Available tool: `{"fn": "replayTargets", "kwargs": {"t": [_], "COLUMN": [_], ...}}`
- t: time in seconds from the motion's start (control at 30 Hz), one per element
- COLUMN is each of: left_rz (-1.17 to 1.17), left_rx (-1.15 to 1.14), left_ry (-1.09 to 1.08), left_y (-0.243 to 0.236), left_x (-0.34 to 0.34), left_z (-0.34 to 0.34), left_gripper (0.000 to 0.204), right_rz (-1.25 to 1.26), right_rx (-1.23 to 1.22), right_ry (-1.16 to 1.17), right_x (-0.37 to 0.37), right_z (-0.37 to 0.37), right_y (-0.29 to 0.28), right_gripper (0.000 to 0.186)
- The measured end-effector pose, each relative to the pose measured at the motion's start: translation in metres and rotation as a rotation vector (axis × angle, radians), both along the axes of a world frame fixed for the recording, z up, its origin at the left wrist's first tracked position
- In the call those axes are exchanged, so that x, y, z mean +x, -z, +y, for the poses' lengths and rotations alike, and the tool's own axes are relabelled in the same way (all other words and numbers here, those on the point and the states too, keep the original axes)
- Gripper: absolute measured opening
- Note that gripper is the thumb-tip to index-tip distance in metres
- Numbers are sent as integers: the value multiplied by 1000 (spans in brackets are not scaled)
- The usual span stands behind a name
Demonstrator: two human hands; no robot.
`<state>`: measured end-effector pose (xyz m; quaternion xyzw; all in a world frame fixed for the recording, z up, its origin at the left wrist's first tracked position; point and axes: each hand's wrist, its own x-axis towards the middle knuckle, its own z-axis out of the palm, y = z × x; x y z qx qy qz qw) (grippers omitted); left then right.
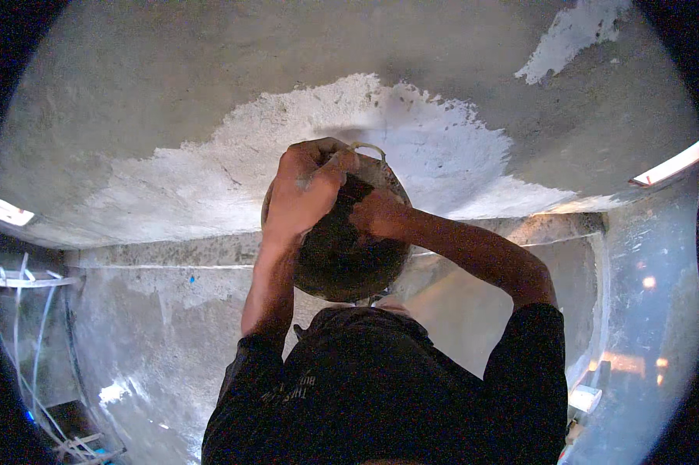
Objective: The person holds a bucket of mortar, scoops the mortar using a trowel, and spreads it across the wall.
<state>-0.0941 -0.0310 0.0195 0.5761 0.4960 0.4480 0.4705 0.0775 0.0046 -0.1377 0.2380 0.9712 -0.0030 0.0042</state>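
A round, dark basin [349, 271] with a curved loop handle [371, 147] at its far edge is in front of my chest. Closed over its far left part is my left hand [307, 190], with the thumb bent inward near the rim. From the right, my right hand [380, 213] reaches over the basin's dark interior. Its fingers curl down into shadow, so what they hold, if anything, cannot be made out. The basin's contents are too dark to tell.
Ahead is a grey wall [210, 70] with a large whitish patch [233, 167]. A ledge [163, 254] runs along its base. Pale poles like a ladder [16, 325] stand at the left. Bright openings [671, 164] show at both sides. A white object [586, 398] lies at the lower right.
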Motion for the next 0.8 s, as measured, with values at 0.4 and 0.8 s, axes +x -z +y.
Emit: {"fn": "replayTargets", "kwargs": {"t": [0.4,0.8], "left_rz": [68,-442], "left_rx": [-33,-379], "left_ry": [22,18], "left_y": [-9,-4], "left_x": [5,-1], "left_z": [-1,4], "left_gripper": [28,43], "right_rz": [-240,365], "right_rx": [-599,-1236], "right_ry": [200,751], "right_x": [13,115], "right_z": [-14,-63], "right_y": [-56,-73], "right_gripper": [43,35]}}
